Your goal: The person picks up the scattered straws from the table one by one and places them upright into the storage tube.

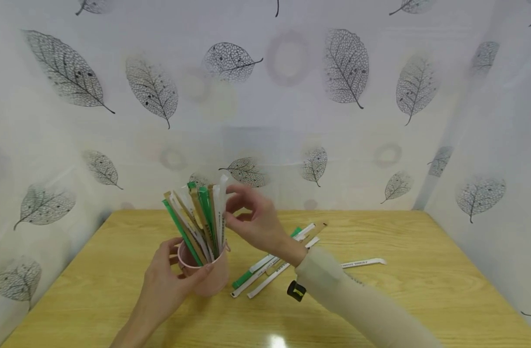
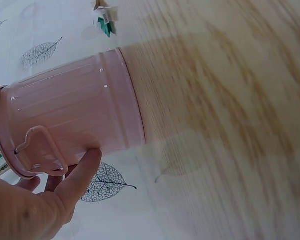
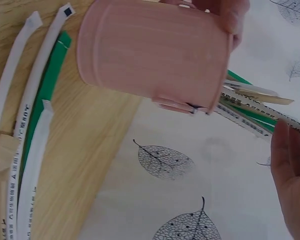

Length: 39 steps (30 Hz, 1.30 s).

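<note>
A small pink metal bucket with looped side handles stands on the table, filled with paper-wrapped straws in green, white and brown that lean out over its rim. My left hand grips it around the rim, thumb at the front. In the left wrist view, fingers of that hand lie along the bucket wall by a handle. At the right side of the bundle, my right hand pinches a white straw near its upper end. Its lower part stands among the others in the bucket.
Right of the bucket, several wrapped straws lie in a loose slanting pile, partly behind my right wrist. One white straw lies apart, farther right. A leaf-patterned sheet surrounds the wooden table at the back and sides.
</note>
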Tool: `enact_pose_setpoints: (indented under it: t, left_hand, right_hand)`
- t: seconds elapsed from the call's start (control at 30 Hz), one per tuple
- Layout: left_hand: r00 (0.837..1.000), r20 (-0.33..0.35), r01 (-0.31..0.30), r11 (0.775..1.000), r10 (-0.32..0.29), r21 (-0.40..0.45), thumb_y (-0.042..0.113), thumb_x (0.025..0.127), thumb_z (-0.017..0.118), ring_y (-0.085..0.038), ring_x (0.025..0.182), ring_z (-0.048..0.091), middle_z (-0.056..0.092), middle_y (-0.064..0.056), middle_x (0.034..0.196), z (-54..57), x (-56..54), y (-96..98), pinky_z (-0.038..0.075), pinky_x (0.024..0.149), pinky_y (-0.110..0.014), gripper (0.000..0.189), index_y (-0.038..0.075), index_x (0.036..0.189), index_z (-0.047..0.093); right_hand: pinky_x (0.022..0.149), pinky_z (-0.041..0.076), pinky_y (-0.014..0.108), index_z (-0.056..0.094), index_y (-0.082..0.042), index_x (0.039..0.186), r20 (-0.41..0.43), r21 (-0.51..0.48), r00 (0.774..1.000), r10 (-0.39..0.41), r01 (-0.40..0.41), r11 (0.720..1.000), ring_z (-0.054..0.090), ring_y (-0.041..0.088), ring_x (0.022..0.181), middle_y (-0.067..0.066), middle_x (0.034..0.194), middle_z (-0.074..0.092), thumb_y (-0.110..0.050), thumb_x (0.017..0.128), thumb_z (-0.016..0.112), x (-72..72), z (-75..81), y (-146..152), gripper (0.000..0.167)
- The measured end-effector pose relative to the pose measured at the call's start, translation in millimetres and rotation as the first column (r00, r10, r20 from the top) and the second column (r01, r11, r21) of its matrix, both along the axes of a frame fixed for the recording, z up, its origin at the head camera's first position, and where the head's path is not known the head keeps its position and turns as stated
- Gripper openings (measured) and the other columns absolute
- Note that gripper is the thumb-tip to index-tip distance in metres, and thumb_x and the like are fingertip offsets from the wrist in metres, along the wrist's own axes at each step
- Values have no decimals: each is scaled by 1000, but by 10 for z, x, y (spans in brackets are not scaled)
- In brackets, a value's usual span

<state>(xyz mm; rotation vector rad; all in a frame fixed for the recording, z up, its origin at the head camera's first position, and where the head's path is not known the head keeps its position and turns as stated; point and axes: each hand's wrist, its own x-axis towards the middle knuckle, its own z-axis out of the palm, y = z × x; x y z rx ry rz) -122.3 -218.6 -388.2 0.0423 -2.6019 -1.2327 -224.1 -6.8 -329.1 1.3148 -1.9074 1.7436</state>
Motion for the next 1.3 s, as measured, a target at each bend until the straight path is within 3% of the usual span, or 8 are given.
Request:
enact_pose_setpoints:
  t: [0.2, 0.33, 0.5, 0.8, 1.07, 1.3]
  left_hand:
    - [1000, -14, -9, 1000, 8, -24, 50, 85, 82, -33, 117, 62, 56, -15, 136, -24, 2, 2, 57, 82, -31, 83, 8, 145, 42]
    - [1000, -15, -1, 1000, 1, -13, 50, 85, 81, -33, 117, 62, 56, -15, 136, -26, 4, -1, 56, 80, -27, 83, 9, 145, 41]
    - [1000, -17, 1, 1000, -2, -9, 50, 85, 81, -33, 117, 62, 57, -15, 136, -33, -5, -5, 56, 79, -25, 83, 9, 145, 42]
    - [1000, -8, -2, 1000, 2, 2, 50, 85, 81, -34, 118, 61, 56, -15, 137, -37, 0, -8, 56, 80, -26, 84, 8, 145, 41]
    - [1000, -19, -3, 1000, 3, 9, 48, 85, 82, -35, 117, 62, 56, -16, 138, -43, 0, -10, 55, 76, -23, 83, 8, 145, 42]
    - [999, -35, -4, 1000, 4, 1, 47, 85, 82, -34, 117, 62, 56, -16, 136, -34, -4, -11, 55, 77, -24, 82, 8, 145, 42]
  right_hand:
    - [70, 64, 35, 55, 2, 128, 14, 68, 1000, -17, 16, 998, 71, 30, 85, 24, 97, 69, 13, 87, 63, 0, -126, -36, 44]
    - [71, 63, 29, 56, 1, 127, -34, 124, 999, -13, 17, 992, 72, 27, 83, 21, 95, 71, 12, 88, 64, 2, -187, -52, 42]
    - [71, 64, 32, 56, 1, 125, -78, 155, 997, 1, 11, 988, 72, 27, 81, 20, 92, 72, 12, 89, 63, 7, -211, -66, 38]
    - [69, 62, 26, 55, 1, 125, -57, 183, 998, 9, 2, 983, 72, 22, 80, 20, 91, 72, 11, 90, 63, 32, -293, -69, 37]
    - [71, 60, 21, 56, -1, 126, -91, 223, 996, 0, 20, 975, 73, 20, 80, 18, 92, 74, 8, 90, 64, 27, -354, -67, 38]
    - [71, 60, 21, 56, -2, 126, -43, 243, 999, -25, 35, 969, 71, 18, 82, 17, 94, 74, 6, 91, 65, 4, -371, -53, 37]
